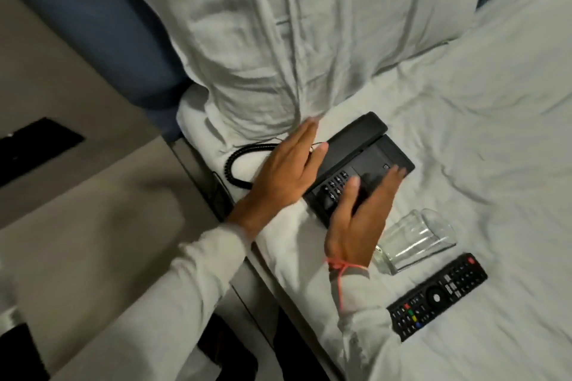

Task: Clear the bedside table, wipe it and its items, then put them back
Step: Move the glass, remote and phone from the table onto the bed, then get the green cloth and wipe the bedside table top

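A black corded desk telephone (362, 164) lies on the white bed sheet (464, 133), close to the bed's edge and just below a rumpled white pillow (278, 40). Its handset (356, 136) sits in the cradle along the far-left side, the keypad (334, 189) faces up, and the coiled cord (238, 164) loops off to the left over the sheet.

The left hand (284, 170) lies flat against the phone's left side, fingers straight and held together, pointing toward the pillow, thumb tip reaching to the handset. The right hand (359, 219) is spread over the phone's near-right corner, palm down, its thumb over the keypad and its fingers stretched along the right edge of the base. Both hands are open with fingers extended, bracketing the phone rather than closed around it; whether they press on it or only touch cannot be told. A red thread bracelet (339, 269) circles the right wrist, and both arms wear pale long sleeves (192, 272).

Just right of the right wrist, a clear drinking glass (414, 241) lies on its side on the sheet. Near it, toward the viewer, a black TV remote control (436, 297) lies face up. To the left of the bed, a blue upholstered headboard (93, 15) rises, and the grey bedside table (77, 226) top shows, blurred.
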### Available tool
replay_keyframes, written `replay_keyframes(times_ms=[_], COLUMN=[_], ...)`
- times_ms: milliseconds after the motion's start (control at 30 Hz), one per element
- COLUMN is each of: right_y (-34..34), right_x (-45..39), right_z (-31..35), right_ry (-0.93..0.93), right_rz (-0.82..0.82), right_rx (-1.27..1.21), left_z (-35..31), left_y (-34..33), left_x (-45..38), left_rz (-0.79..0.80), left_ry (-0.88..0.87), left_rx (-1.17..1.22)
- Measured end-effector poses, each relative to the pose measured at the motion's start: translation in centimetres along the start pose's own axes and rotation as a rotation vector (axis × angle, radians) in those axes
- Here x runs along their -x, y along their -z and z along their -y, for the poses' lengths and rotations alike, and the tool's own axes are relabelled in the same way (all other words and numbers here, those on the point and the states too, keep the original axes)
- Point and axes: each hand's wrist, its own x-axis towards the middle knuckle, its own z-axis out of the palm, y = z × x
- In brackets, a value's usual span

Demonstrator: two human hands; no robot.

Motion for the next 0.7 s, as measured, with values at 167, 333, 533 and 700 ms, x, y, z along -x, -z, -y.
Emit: replay_keyframes(times_ms=[167, 333, 533, 700], right_y=[-3.4, -7.5, -11.6, -12.4], right_x=[3.6, 10.8, 25.3, 38.6], right_z=[1.1, 5.2, 11.1, 14.1], right_ry=[0.541, 0.992, 1.355, 1.558], right_rz=[0.295, 0.520, 0.769, 0.994], right_rx=[0.205, 0.330, 0.234, 0.048], left_z=[6.0, 12.1, 12.3, 11.3], left_y=[6.7, 11.5, 14.9, 15.3], left_x=[13.5, 31.2, 48.0, 58.6], left_rz=[-0.419, -0.613, -0.808, -1.002], left_ry=[-0.022, 0.310, 0.672, 0.904], left_rx=[-0.468, -0.664, -0.746, -0.742])
